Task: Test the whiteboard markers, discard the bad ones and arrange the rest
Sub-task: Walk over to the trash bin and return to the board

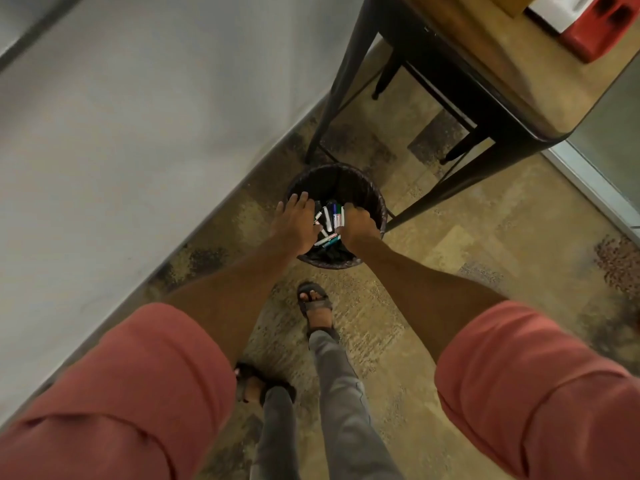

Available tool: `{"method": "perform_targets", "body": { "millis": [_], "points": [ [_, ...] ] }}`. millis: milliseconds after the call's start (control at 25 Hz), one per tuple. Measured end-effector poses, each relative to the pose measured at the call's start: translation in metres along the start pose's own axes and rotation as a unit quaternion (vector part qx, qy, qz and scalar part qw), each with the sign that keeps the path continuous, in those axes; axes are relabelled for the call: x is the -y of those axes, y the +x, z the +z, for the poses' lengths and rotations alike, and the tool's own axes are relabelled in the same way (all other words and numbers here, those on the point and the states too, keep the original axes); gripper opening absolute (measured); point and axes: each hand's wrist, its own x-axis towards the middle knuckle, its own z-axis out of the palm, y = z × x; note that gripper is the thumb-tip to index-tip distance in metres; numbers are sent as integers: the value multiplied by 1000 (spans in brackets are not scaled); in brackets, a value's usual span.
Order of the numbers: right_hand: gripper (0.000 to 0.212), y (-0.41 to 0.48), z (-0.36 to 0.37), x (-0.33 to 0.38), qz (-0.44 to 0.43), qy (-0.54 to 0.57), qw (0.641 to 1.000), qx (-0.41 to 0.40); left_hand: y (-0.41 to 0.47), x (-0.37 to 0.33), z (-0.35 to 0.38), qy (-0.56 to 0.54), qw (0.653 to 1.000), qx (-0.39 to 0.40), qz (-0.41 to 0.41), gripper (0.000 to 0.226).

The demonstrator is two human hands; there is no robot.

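A round black waste bin (pixel 375 199) with a dark liner stands on the floor by the wall. Both my hands are over its mouth. Between them sits a bunch of several whiteboard markers (pixel 330 220), white barrels with coloured caps, pointing different ways. My left hand (pixel 294 225) lies flat with straight fingers against the left side of the bunch. My right hand (pixel 358 225) has its fingers curled round the right side of the markers. Whether some markers are falling or all are still held cannot be told.
A wooden table (pixel 540 98) with black metal legs (pixel 341 84) stands just behind the bin; a red and white box (pixel 595 29) lies on it. A pale wall (pixel 121 116) runs along the left. My sandalled feet are on the patterned floor below.
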Motion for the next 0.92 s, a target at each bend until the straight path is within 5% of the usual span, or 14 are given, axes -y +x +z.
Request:
{"method": "perform_targets", "body": {
  "millis": [440,920],
  "points": [
    [59,-28,-29,21,-126,-108,984,-58,-29,0,-37,-5,999,-43,-19,61],
    [63,-145,-112,147,-219,-131,953,-165,-159,40,-154,-62,975,-205,-64,53]
  ]
}}
